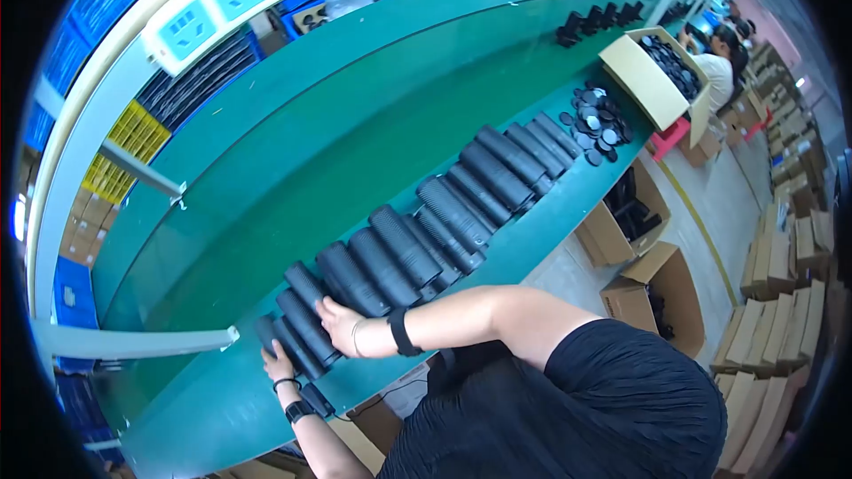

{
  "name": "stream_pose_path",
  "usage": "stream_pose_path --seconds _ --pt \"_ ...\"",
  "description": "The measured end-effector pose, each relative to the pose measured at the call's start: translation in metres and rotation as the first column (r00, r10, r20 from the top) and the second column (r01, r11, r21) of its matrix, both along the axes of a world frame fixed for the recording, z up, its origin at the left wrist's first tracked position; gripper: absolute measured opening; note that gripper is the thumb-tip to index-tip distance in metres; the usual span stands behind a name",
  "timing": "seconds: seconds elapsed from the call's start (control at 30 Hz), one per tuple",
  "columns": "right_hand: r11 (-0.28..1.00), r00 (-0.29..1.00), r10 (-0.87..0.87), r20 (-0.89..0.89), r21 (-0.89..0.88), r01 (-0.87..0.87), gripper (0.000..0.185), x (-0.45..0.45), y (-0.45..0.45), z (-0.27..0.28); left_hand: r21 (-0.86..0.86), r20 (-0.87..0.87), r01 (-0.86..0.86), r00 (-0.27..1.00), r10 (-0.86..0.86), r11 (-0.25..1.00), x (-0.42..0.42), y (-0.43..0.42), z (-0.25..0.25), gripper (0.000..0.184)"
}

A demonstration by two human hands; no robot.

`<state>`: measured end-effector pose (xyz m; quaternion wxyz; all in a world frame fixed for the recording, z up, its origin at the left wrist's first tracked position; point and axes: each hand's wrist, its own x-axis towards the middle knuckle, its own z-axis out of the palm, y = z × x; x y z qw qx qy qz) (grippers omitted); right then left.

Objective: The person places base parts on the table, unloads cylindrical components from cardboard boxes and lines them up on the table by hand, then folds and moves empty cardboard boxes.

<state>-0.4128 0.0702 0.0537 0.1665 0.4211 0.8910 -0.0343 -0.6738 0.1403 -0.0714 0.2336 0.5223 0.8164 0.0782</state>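
Note:
Black ribbed cylinders [404, 247] lie side by side in a long slanting row on the green workbench [201, 408]. At the row's near left end, my left hand [279, 367] rests against the last cylinder [273, 337], its fingers apart. My right hand [339, 326] lies with extended fingers against the cylinders a little farther along; the palm side is hidden. A small black box-shaped object [317, 399] sits just beside my left wrist.
Black discs [596, 120] are piled past the row's far end, near an open carton [645, 80] of black parts. More cartons [632, 213] stand below the bench edge. A grey metal bar [142, 341] juts in at left. Another person [715, 66] sits farther along.

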Motion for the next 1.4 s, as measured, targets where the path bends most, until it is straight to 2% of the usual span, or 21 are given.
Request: stream_pose_path --seconds 0.07,0.13,0.17,0.23,0.27,0.37,0.4,0.43,0.5,0.57,0.63,0.7,0.77,0.93,1.1,1.13,1.17,1.2,1.23,1.33,1.4 --pt "0.999 0.999 -0.009 0.042 0.054 0.006 0.053 0.002 -0.005 -0.003 -0.010 -0.036 -0.026 0.999 0.025 1.000 0.001 -0.003 -0.005 0.077" --pt "0.990 0.975 -0.050 -0.218 0.120 0.077 0.041 0.012 -0.009 0.006 0.065 -0.251 -0.085 0.963 0.098 0.994 -0.003 -0.001 -0.011 0.075" --pt "0.988 0.973 -0.074 -0.218 0.119 0.102 0.041 0.021 -0.012 0.013 0.064 -0.251 -0.060 0.965 0.074 0.996 -0.003 0.000 -0.012 0.075" --pt "0.996 0.795 0.007 -0.607 0.079 0.052 0.031 0.045 -0.026 0.030 0.237 -0.351 -0.062 0.925 0.145 0.969 0.001 -0.002 -0.010 0.071" --pt "0.997 0.645 0.044 -0.763 0.074 0.019 0.027 0.059 -0.036 0.035 0.232 -0.353 -0.043 0.927 0.125 0.972 0.013 -0.006 0.003 0.071" --pt "0.996 0.548 -0.055 -0.834 -0.085 -0.030 0.025 0.134 -0.078 0.052 0.366 -0.353 -0.141 0.893 0.278 0.920 0.073 -0.025 0.070 0.062" --pt "0.995 0.566 -0.101 -0.818 -0.089 0.048 0.027 0.164 -0.094 0.052 0.567 -0.080 -0.004 0.995 0.060 0.823 0.094 -0.031 0.092 0.056" --pt "0.988 0.578 -0.146 -0.803 -0.094 0.119 0.028 0.194 -0.113 0.046 0.756 0.136 0.045 0.965 -0.224 0.653 0.120 -0.042 0.119 0.051" --pt "0.939 0.635 -0.305 -0.709 -0.114 0.324 0.032 0.253 -0.156 0.018 0.721 0.477 0.077 0.666 -0.574 0.689 0.229 -0.086 0.203 0.037" --pt "0.837 0.716 -0.544 -0.437 -0.220 0.501 0.034 0.303 -0.207 0.016 0.783 0.494 0.241 0.319 -0.809 0.573 0.331 -0.150 0.276 0.038" --pt "0.809 0.579 -0.519 -0.629 -0.143 0.570 0.032 0.345 -0.261 0.006 0.911 0.171 0.390 -0.061 -0.983 0.134 0.406 -0.195 0.333 0.018" --pt "0.625 0.317 -0.747 -0.584 -0.455 0.635 0.034 0.381 -0.309 -0.007 0.920 0.017 0.375 -0.327 -0.945 -0.114 0.458 -0.235 0.363 0.020" --pt "0.634 0.452 -0.723 -0.523 -0.243 0.734 0.034 0.412 -0.353 -0.007 0.917 -0.018 0.339 -0.496 -0.868 -0.212 0.497 -0.274 0.373 0.021" --pt "0.403 0.243 -0.840 -0.485 -0.259 0.878 0.033 0.467 -0.458 0.001 0.917 -0.026 0.280 -0.669 -0.743 -0.285 0.570 -0.345 0.369 0.026" --pt "0.247 0.088 -0.933 -0.350 -0.441 0.863 0.034 0.495 -0.533 -0.047 0.886 0.049 0.413 -0.536 -0.843 -0.211 0.648 -0.364 0.341 0.032" --pt "0.221 0.052 -0.931 -0.361 -0.446 0.867 0.034 0.500 -0.539 -0.056 0.857 0.026 0.459 -0.490 -0.872 -0.232 0.667 -0.363 0.329 0.033" --pt "0.153 0.007 -0.956 -0.293 -0.481 0.863 0.035 0.503 -0.544 -0.065 0.803 -0.204 0.406 -0.501 -0.841 -0.437 0.701 -0.354 0.313 0.028" --pt "0.086 -0.034 -0.975 -0.219 -0.515 0.853 0.036 0.507 -0.550 -0.074 0.812 0.047 0.540 -0.438 -0.898 -0.221 0.721 -0.352 0.279 0.028" --pt "0.018 -0.070 -0.988 -0.141 -0.544 0.839 0.037 0.510 -0.554 -0.081 0.696 0.117 0.677 -0.433 -0.894 -0.238 0.735 -0.343 0.249 0.031" --pt "0.002 -0.101 -0.986 -0.134 -0.608 0.794 0.038 0.534 -0.555 -0.100 0.576 0.229 0.752 -0.525 -0.820 -0.321 0.778 -0.337 0.158 0.029" --pt "-0.016 -0.127 -0.984 -0.125 -0.648 0.762 0.039 0.553 -0.556 -0.117 0.282 0.469 0.898 -0.436 -0.768 -0.338 0.809 -0.348 0.114 0.027"
